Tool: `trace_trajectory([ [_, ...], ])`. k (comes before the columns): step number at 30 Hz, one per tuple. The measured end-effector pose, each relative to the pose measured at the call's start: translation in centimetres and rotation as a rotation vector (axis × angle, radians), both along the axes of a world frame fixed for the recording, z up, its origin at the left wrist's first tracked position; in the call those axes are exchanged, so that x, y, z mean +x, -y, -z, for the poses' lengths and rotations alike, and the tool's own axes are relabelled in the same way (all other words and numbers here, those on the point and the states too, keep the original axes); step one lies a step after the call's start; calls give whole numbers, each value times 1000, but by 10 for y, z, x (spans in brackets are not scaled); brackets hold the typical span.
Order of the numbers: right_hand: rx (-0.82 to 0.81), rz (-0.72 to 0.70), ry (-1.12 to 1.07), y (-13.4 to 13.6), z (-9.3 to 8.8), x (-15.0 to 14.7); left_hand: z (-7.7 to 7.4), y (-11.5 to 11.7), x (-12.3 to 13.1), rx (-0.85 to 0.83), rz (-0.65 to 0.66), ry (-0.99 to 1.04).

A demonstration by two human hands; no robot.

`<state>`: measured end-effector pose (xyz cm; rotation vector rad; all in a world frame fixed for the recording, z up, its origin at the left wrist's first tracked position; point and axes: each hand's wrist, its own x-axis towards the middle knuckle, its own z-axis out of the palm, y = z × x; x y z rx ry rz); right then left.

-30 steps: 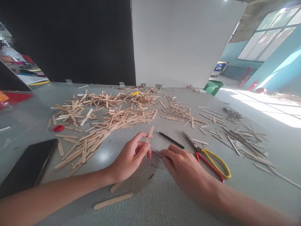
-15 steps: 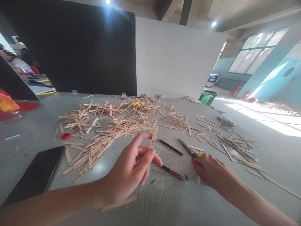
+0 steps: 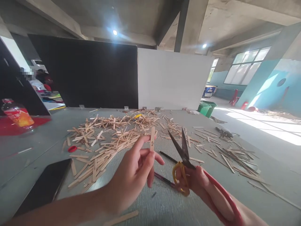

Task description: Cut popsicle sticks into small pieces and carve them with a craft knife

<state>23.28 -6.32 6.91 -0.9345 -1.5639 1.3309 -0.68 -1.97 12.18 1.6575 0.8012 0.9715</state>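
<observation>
Between the thumb and fingers of my left hand a wooden craft stick stands nearly upright, with a small dark mark near its lower end. My right hand grips a pair of scissors with one yellow and one red handle. Their blades are spread apart and point up, to the right of the stick and not touching it. Behind and below the scissors lie a black pen and a dark red pen-like tool, partly covered by my hands. Another craft stick lies near my left forearm.
A heap of craft sticks spreads across the table, with thin cut strips at right. At left are a phone, a red ring and a drink bottle. Black and white panels stand behind. A person sits far left.
My right hand has lifted the scissors off the table, moved them left towards the stick, and opened their blades. My left hand keeps the stick raised. The view has tilted upward.
</observation>
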Motion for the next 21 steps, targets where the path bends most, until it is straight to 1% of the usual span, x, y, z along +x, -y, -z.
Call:
trace_trajectory([
  [3,-16,-78,-98,-3,-10,-12,-4,-5,3,36,-15,3],
  [5,19,-110,-134,-18,-25,-11,-4,-9,5,32,-18,35],
  [9,273,-36,-39,-66,-66,8,-1,-12,10,24,11,88],
  [10,299,-8,-40,-76,-74,12,0,-12,11,33,18,89],
  [12,174,39,-122,-86,-80,16,0,-12,10,49,19,84],
  [13,91,26,-155,-84,-79,15,0,-12,9,52,13,83],
  [15,-48,-26,-165,-69,-68,8,-1,-11,6,54,-10,78],
  [18,-159,-61,-70,-26,-42,-8,-2,-10,3,64,-46,61],
  [21,-206,89,19,16,-23,-22,-3,-6,3,74,-53,44],
])
